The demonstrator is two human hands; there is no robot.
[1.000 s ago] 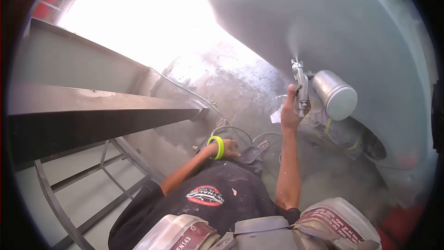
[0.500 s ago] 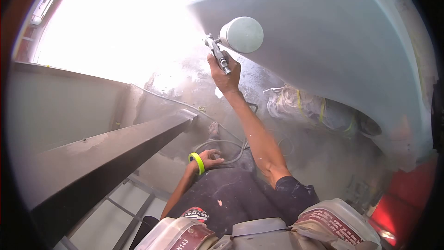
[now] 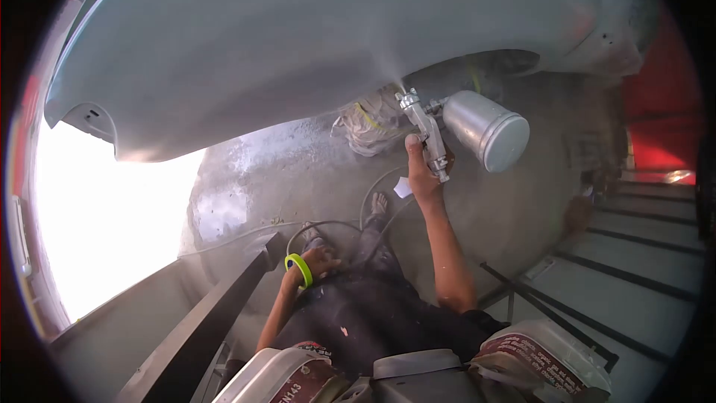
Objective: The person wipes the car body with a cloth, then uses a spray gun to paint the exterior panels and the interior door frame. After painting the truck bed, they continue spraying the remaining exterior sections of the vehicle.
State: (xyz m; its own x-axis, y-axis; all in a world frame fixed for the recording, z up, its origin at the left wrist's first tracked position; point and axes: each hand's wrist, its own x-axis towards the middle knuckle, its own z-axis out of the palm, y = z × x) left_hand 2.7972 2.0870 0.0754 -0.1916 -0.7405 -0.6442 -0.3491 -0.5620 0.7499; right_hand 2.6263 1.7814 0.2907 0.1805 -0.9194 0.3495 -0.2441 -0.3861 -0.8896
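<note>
My right hand (image 3: 427, 173) is wrapped round a silver spray gun (image 3: 426, 130) with a metal cup (image 3: 488, 130) on its right side. A pale mist leaves the nozzle toward a large, light grey-blue car body panel (image 3: 298, 37); the nozzle stays apart from the surface. Low in front of my body is my left hand (image 3: 321, 262), fingers loosely apart and nothing seen in it. A yellow-green roll of tape (image 3: 299, 271) circles that wrist. Behind the gun, a wheel wrapped in clear plastic (image 3: 367, 125) sits beneath the panel.
A hose (image 3: 328, 222) loops on the floor (image 3: 257, 179) around my feet. A dark metal beam (image 3: 205, 313) rises at the lower left. Slatted metal framing (image 3: 634, 261) stands at the right, below a red surface (image 3: 660, 97). Respirator cartridges show at the bottom edge.
The view has turned right, so the panel now spans the top. My right hand has moved the gun right and lower in view, and spray mist now shows against the panel.
</note>
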